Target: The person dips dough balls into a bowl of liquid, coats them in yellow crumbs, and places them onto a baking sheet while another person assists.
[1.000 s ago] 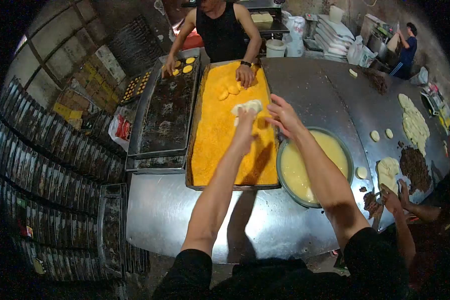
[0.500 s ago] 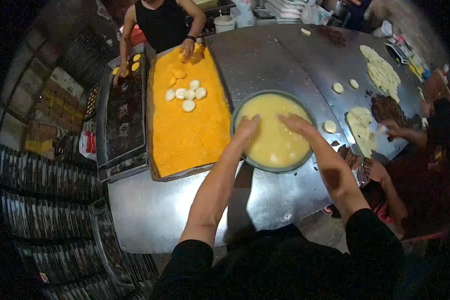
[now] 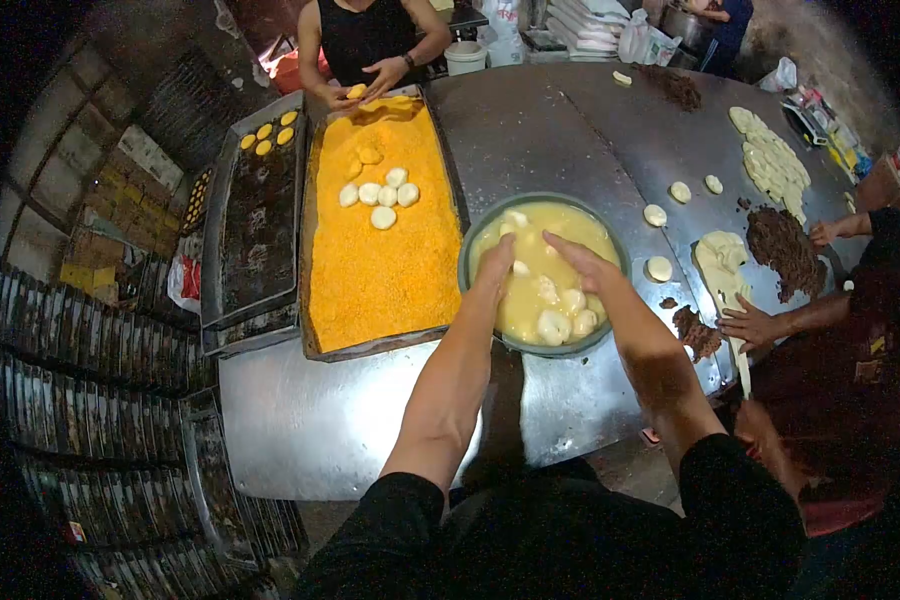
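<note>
A round grey-green basin (image 3: pixel 467 290) of pale yellow liquid (image 3: pixel 535 300) stands on the metal table in front of me. Several pale dough balls (image 3: pixel 553 327) show in it, clustered near its front rim, with others between my hands. On the basin's left side, my left hand (image 3: pixel 494 265) dips to the liquid, palm inward and fingers stretched forward, partly hidden. Opposite it, my right hand (image 3: pixel 585 264) reaches in with outstretched fingers, close to the floating dough. Left of the basin, white dough balls (image 3: pixel 383 217) rest on orange crumbs (image 3: pixel 380 290) in a shallow tray (image 3: pixel 307 330).
A co-worker's hands (image 3: pixel 370 82) hold an orange-coated piece over the tray's far end. Coated rounds lie on a dark baking tray (image 3: pixel 245 230) at left. On the right, another person's hand (image 3: pixel 750 323) touches a dough strip (image 3: pixel 720 265) beside brown filling (image 3: pixel 780 250).
Dough balls have surfaced in the liquid, and my hands have shifted slightly within the basin. The co-worker's hands have come together around a coated piece. More coated rounds show on the dark tray.
</note>
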### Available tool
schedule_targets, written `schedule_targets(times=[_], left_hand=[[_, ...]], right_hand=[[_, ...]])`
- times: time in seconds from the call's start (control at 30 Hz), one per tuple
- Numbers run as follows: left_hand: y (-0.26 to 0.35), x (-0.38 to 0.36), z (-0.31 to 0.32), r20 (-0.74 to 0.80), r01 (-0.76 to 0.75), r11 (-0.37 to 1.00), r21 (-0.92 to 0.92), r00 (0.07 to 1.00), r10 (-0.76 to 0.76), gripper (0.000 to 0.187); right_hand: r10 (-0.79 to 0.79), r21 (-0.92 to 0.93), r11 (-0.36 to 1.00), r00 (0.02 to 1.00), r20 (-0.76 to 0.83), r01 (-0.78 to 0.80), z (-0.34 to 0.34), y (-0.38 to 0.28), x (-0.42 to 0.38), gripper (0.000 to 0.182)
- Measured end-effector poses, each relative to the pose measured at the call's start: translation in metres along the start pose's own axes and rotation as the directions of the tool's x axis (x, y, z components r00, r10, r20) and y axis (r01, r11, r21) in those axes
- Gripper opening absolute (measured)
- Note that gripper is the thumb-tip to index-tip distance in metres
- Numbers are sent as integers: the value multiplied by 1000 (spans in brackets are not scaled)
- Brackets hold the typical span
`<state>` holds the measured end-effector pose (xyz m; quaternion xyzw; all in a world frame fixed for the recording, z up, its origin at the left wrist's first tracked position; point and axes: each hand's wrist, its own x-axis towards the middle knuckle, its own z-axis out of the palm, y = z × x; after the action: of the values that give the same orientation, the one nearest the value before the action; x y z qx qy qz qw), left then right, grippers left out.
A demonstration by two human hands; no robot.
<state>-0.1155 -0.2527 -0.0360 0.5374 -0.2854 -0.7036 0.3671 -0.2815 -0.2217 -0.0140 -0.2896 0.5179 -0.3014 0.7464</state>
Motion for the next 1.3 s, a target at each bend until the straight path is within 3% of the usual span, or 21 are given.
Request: schedule_targets(times=[0.07, 0.13, 0.17, 0.23, 0.33, 0.43, 0.5, 0.57, 0.63, 0.7, 0.77, 0.8, 0.83, 0.93, 1.03, 1.1, 1.17, 1.23, 1.3], left_hand=[[5, -9, 6, -53, -44, 999, -25, 998, 43, 46], [10, -17, 10, -102, -91, 995, -45, 991, 86, 43], [13, -21, 10, -53, -105, 994, -10, 993, 104, 40], [14, -29, 11, -5, -123, 992, 24, 992, 123, 38], [4, -32, 18, -109, -347, 935, 69, 929, 353, 27], [4, -40, 26, -172, -294, 955, 28, 940, 294, 32], [9, -52, 28, -126, -280, 960, -9, 953, 277, 32], [18, -64, 31, 3, -210, 971, -119, 977, 211, 32], [25, -79, 32, 23, -205, 974, -99, 978, 208, 32], [36, -92, 33, 150, -117, 988, -98, 980, 131, 31], [20, -70, 33, 120, -369, 928, -49, 920, 373, 22], [31, -91, 35, 127, -205, 976, -77, 968, 214, 21], [25, -81, 32, 202, -262, 964, -39, 943, 264, 26], [32, -95, 30, 227, -197, 972, -130, 948, 222, 23], [44, -112, 12, 226, -368, 926, -88, 898, 379, 25], [55, -115, -14, 217, -353, 929, -110, 904, 369, 27], [67, -108, -46, 159, -327, 925, -193, 920, 359, 26], [90, -100, -85, 106, -401, 908, -117, 904, 413, 28], [122, -90, -117, 129, -242, 949, -202, 954, 270, 36]], right_hand=[[-85, 265, 962, 993, 83, 60, 0, 2, 6, 49], [-118, 313, 947, 986, 122, 74, 7, 1, 3, 50], [-152, 364, 927, 976, 155, 86, 10, 0, 2, 50], [-188, 352, 926, 975, 119, 135, 22, -2, -8, 49], [-231, 323, 923, 972, 31, 210, 33, -6, -17, 46], [-201, 301, 929, 977, -75, 214, 48, -16, -43, 43], [-156, 303, 934, 979, -132, 190, 50, -14, -52, 41], [-213, 287, 926, 967, -140, 245, 43, -10, -53, 38], [-225, 259, 930, 962, -158, 260, 46, -9, -60, 35], [-264, 175, 937, 942, -209, 301, 46, -10, -62, 33], [-321, 180, 915, 922, -218, 361, 58, -22, -74, 32], [-342, 206, 896, 907, -246, 394, 64, -13, -83, 31], [-282, 200, 923, 931, -233, 329, 56, -10, -81, 30], [-296, 194, 922, 932, -207, 336, 63, -10, -91, 30], [-379, 193, 882, 891, -251, 430, 96, -19, -103, 30], [-440, 211, 842, 858, -265, 497, 120, -25, -93, 30], [-442, 205, 857, 879, -177, 472, 139, -36, -65, 30], [-313, 163, 943, 941, 129, 291, 158, -51, -22, 33], [-250, 102, 967, 946, 204, 234, 181, -73, 36, 37]])
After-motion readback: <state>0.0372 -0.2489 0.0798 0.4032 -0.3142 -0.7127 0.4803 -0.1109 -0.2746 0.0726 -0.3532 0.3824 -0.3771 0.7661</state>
